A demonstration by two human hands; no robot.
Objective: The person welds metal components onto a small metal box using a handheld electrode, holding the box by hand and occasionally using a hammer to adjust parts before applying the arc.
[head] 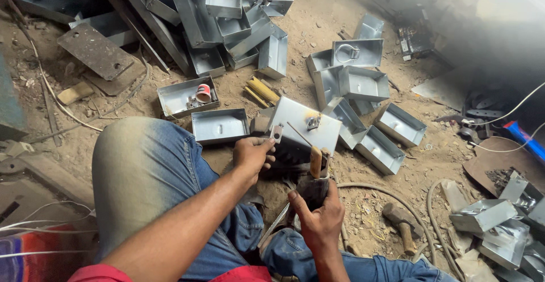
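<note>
I am squatting on a dirt floor in blue jeans. My left hand [252,152] pinches a small flat metal tab [277,132] against the near-left edge of an upturned galvanised metal box [301,124]. My right hand [319,214] grips a welding electrode holder [315,171] with a wooden-coloured handle. Its thin rod [298,134] reaches up and left over the box top. A small bracket [313,122] with dark burn marks sits on the box's top face.
Several open metal boxes [363,83] lie to the right and a heap of them [227,21] at the back. A tray [186,97] holds a small red and white cup. A hammer [400,222] and a hose lie on the right. Cables run at the left.
</note>
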